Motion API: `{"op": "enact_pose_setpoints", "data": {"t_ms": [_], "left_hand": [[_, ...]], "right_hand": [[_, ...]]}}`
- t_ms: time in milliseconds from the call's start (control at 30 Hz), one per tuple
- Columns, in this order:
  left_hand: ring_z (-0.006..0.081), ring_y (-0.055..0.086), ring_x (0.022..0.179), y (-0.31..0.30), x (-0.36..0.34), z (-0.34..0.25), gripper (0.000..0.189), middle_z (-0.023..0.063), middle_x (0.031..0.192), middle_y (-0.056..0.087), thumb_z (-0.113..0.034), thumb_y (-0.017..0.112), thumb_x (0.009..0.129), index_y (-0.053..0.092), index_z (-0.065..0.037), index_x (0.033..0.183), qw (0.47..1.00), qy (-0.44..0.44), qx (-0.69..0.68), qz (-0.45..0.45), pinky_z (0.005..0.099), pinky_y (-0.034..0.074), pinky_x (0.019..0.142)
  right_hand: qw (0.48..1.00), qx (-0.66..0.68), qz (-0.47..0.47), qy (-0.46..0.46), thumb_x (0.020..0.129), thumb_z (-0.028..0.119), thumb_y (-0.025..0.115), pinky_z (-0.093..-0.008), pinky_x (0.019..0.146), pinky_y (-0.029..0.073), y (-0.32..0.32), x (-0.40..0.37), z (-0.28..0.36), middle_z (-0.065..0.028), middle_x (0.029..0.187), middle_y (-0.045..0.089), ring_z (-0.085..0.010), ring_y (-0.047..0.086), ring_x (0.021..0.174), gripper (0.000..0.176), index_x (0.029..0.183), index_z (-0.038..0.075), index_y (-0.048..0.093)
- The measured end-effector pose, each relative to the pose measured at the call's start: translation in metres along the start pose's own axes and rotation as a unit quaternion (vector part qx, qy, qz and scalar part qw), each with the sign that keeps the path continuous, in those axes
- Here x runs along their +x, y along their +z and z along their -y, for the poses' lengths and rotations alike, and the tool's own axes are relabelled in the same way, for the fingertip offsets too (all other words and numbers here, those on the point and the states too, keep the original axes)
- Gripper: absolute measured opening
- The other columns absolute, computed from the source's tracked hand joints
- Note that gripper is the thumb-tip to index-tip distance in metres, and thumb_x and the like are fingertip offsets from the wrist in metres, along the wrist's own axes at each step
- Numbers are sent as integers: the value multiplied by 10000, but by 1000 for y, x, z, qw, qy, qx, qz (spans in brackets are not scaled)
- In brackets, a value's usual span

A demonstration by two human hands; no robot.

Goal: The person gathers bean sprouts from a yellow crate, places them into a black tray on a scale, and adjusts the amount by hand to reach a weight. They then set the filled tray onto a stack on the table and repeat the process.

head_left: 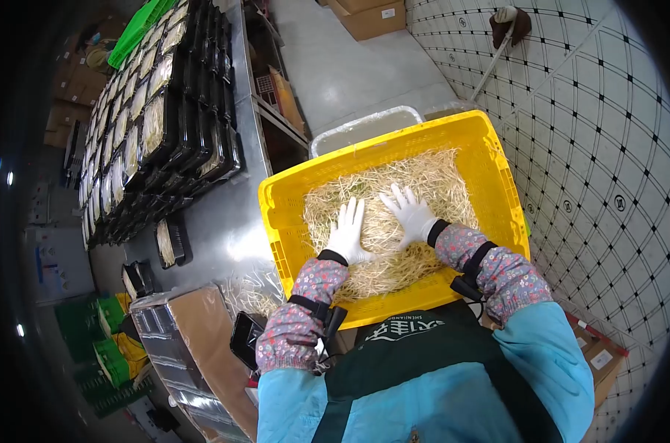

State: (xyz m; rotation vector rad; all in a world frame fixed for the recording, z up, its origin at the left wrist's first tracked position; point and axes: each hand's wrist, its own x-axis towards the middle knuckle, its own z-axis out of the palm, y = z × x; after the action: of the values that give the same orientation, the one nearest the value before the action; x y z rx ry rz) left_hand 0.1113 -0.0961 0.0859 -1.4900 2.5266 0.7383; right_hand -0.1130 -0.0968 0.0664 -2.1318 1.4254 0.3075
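A yellow plastic crate (276,255) stands right in front of me, holding a thick layer of pale, thin straw-like strands (383,277). My left hand (346,235), in a white glove, lies palm down on the strands with its fingers stretched out. To its right, my gloved right hand (412,218) rests on the same layer, fingers spread. Neither hand grips anything that I can see. Flowered sleeve covers with black bands wrap both forearms.
Stacked black trays (158,133) of similar strands fill the left side of the metal table (231,214). One filled tray (171,240) sits apart. Loose strands (250,295) lie beside the crate. A cardboard box (209,332) of dark trays stands front left. A tiled wall (593,155) rises right.
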Motion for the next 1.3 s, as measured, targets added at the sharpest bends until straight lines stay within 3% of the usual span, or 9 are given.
{"op": "enact_pose_setpoints", "data": {"t_ms": [133, 267, 300, 533, 633, 833, 967, 1067, 1300], "left_hand": [[411, 348, 1371, 24, 33, 6, 1445, 275, 1513, 264, -366, 912, 500, -54, -64, 1532, 992, -50, -107, 51, 429, 366, 1094], [398, 626, 1042, 19, 39, -8, 812, 261, 1092, 646, -312, 820, 632, 482, -13, 1306, 974, -164, -71, 138, 421, 500, 906], [377, 664, 953, 20, 30, -10, 395, 229, 989, 683, -221, 701, 733, 596, -33, 1065, 985, -135, -61, 83, 442, 519, 849], [369, 661, 882, 29, -14, 8, 398, 184, 990, 647, -162, 674, 747, 574, -96, 1126, 997, -66, -22, -15, 463, 521, 773], [330, 611, 996, 31, -20, -10, 713, 143, 1115, 599, -206, 766, 671, 493, -158, 1328, 998, -23, -16, -54, 456, 512, 796], [399, 307, 1391, 59, -53, 5, 1083, 293, 1488, 312, -322, 853, 648, 254, 33, 1478, 973, -117, -164, -112, 412, 275, 1156], [328, 328, 1400, 93, -92, 31, 866, 217, 1509, 337, -248, 709, 863, 198, 11, 1513, 841, -216, -482, -120, 403, 332, 1111], [356, 405, 1330, 83, -96, 8, 801, 198, 1488, 373, -262, 648, 906, 190, -48, 1528, 635, -374, -672, -74, 471, 414, 1023], [339, 398, 1289, 96, -88, -13, 607, 96, 1455, 374, -309, 583, 944, 317, -111, 1452, 463, -346, -810, -101, 555, 364, 1000]], "right_hand": [[994, 110, -21, -7, 639, 367, 857, -479, 963, 467, 22, 8, -10, -218, 1443, 377, -382, 422, 1313, 1233, 1546, 135, 55], [997, 78, -12, -2, 771, 150, 652, -418, 832, 520, 29, 12, -25, -195, 1180, 592, -357, 628, 1005, 675, 1402, 75, 425], [995, 83, -54, -28, 777, 148, 636, -419, 823, 523, 32, 9, -35, -188, 1128, 614, -354, 636, 980, 590, 1341, 77, 479], [967, 192, -158, 63, 794, 231, 645, -439, 842, 515, -54, -21, -74, -196, 1017, 684, -369, 651, 942, 337, 1113, 122, 649], [948, 238, -209, -18, 775, 294, 690, -433, 840, 517, -65, -6, -45, -206, 984, 685, -376, 654, 929, 400, 1131, 118, 645], [991, 71, 71, -87, 753, 339, 717, -397, 1096, 365, -1, 37, -10, -228, 1507, 337, -378, 404, 1347, 904, 1498, 74, 279], [992, 101, 6, -72, 761, 449, 722, -402, 1120, 327, -17, 50, -16, -249, 1522, 300, -379, 351, 1382, 994, 1517, 43, 220], [987, 153, -34, -20, 758, 547, 698, -405, 1107, 339, -19, 56, 8, -256, 1494, 345, -370, 393, 1350, 1034, 1501, -3, 235], [982, -31, -57, -179, 547, 665, 798, -575, 1077, 286, 21, -30, 85, -316, 1437, 348, -482, 332, 1337, 1259, 1479, 3, 271]]}}
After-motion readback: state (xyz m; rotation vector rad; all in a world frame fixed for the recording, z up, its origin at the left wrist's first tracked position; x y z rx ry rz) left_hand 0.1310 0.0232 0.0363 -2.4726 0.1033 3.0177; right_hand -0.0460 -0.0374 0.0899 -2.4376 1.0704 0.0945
